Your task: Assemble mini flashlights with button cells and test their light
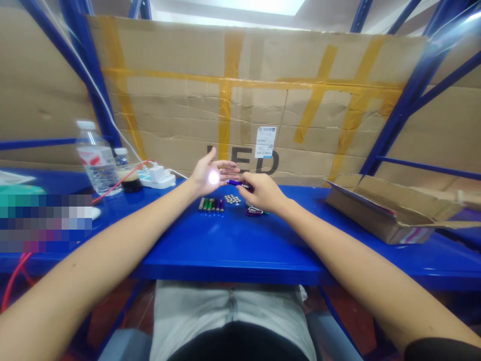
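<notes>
torch in use above a blue surface (233,243). the right hand (263,191) grips the purple torch (234,183) between thumb and curled fingers; the torch lies across the front of this grip, its lit end protruding toward the left hand (201,178). the left hand is spread, thumb up and palm exposed, with nothing gripped; a white light spot (213,177) falls on the palm. whether the torch touches the left fingers cannot be told.

below the hands, toward the far edge of the surface, stands a row of tubes (211,205), grey, green, dark and purple. just right of the row is a cluster of silver caps (232,199); beside it, under the right hand, lie clips (254,212), partly covered by that hand, so their number is unclear. small pale dots in front of the tubes are too small to identify.

the rear of the torch is hidden in the right hand. at the surface's far left corner are a bottle (97,163), a smaller dark bottle (131,181) and a power strip (160,178). toward the right edge sits an open box (376,220), its interior mostly concealed. the left edge is obscured by pixelation.
</notes>
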A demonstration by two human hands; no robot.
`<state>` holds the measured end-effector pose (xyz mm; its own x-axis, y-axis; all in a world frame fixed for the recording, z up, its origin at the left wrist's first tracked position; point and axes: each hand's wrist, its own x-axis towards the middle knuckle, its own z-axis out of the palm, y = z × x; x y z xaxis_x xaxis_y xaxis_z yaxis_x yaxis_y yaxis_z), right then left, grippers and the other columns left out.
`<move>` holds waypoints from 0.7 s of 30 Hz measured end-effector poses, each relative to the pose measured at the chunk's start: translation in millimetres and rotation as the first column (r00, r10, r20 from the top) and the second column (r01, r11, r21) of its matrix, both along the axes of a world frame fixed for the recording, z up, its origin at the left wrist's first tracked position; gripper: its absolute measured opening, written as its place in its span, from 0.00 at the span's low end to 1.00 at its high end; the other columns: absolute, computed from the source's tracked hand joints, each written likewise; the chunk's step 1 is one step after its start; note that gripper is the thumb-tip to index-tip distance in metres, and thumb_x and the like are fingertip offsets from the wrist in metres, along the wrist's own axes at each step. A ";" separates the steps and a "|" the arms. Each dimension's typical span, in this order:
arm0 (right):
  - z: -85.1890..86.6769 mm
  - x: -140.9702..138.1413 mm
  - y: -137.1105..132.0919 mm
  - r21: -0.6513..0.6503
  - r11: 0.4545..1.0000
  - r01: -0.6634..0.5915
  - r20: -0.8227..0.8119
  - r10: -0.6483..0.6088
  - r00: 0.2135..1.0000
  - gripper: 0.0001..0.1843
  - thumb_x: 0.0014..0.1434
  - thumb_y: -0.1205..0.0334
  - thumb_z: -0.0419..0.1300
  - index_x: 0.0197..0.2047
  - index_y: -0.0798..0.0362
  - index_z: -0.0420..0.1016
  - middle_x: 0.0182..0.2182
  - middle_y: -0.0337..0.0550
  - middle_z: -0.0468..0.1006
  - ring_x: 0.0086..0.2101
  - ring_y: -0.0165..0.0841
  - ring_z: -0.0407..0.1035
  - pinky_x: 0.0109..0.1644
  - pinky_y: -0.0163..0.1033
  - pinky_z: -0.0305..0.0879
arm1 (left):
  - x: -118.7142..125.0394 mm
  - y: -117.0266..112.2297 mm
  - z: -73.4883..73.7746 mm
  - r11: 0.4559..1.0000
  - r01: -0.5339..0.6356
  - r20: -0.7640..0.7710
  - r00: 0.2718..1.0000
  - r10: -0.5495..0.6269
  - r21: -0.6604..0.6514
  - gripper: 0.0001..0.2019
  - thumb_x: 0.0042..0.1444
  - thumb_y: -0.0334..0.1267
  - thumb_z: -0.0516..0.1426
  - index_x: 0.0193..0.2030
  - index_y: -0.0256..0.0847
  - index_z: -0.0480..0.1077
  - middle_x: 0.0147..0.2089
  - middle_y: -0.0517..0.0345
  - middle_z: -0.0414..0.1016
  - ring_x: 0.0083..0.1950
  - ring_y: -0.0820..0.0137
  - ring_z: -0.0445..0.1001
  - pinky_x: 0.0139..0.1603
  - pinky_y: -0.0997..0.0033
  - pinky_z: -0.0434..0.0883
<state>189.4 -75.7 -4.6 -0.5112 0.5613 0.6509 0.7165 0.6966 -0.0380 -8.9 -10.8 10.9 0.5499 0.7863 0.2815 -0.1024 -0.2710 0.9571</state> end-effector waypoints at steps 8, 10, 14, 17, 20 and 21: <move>-1.6 0.5 2.1 0.026 0.999 -0.018 0.009 0.018 1.000 0.07 0.62 0.64 0.55 0.38 0.56 0.72 0.31 0.47 0.78 0.31 0.33 0.69 0.36 0.36 0.58 | 0.2 0.3 -0.5 0.996 0.009 0.086 0.996 -0.002 -0.086 0.40 0.55 0.70 0.42 0.49 0.34 0.74 0.48 0.36 0.79 0.53 0.50 0.75 0.50 0.52 0.71; -1.7 0.8 2.4 0.035 0.999 -0.019 0.016 0.019 1.000 0.07 0.62 0.64 0.54 0.36 0.56 0.72 0.31 0.47 0.78 0.30 0.33 0.68 0.36 0.36 0.58 | 0.1 0.6 -0.7 0.995 0.015 0.095 0.996 -0.005 -0.102 0.38 0.55 0.70 0.43 0.47 0.35 0.74 0.49 0.37 0.79 0.53 0.50 0.75 0.51 0.53 0.71; -1.6 0.9 2.4 0.026 0.999 -0.023 0.014 0.023 1.000 0.07 0.62 0.64 0.54 0.37 0.56 0.72 0.32 0.48 0.79 0.31 0.34 0.69 0.36 0.36 0.59 | 0.1 1.1 -0.9 0.987 0.046 0.146 0.989 -0.023 -0.154 0.35 0.56 0.68 0.46 0.43 0.36 0.75 0.48 0.38 0.79 0.52 0.52 0.76 0.51 0.54 0.71; -1.6 1.0 2.5 0.007 1.000 -0.022 -0.008 0.022 1.000 0.08 0.62 0.64 0.55 0.40 0.57 0.73 0.34 0.49 0.80 0.33 0.34 0.71 0.37 0.37 0.60 | -0.1 1.7 -1.1 0.983 0.064 0.172 0.984 -0.034 -0.173 0.35 0.56 0.68 0.46 0.43 0.36 0.75 0.47 0.39 0.80 0.52 0.52 0.76 0.51 0.54 0.71; -1.8 1.4 2.9 0.021 0.999 -0.027 0.001 0.027 1.000 0.07 0.62 0.65 0.55 0.39 0.57 0.74 0.33 0.48 0.80 0.33 0.35 0.71 0.37 0.36 0.60 | -0.3 3.2 -2.2 0.982 0.075 0.174 0.984 -0.044 -0.174 0.36 0.56 0.68 0.46 0.46 0.35 0.75 0.47 0.39 0.80 0.52 0.52 0.76 0.52 0.54 0.71; -1.9 1.5 3.1 0.031 0.999 -0.031 0.004 0.031 1.000 0.07 0.62 0.65 0.55 0.39 0.56 0.74 0.33 0.48 0.80 0.32 0.35 0.71 0.37 0.36 0.60 | -0.2 4.0 -2.7 0.982 0.075 0.174 0.984 -0.045 -0.171 0.36 0.56 0.68 0.45 0.47 0.35 0.75 0.48 0.39 0.80 0.52 0.51 0.76 0.52 0.53 0.71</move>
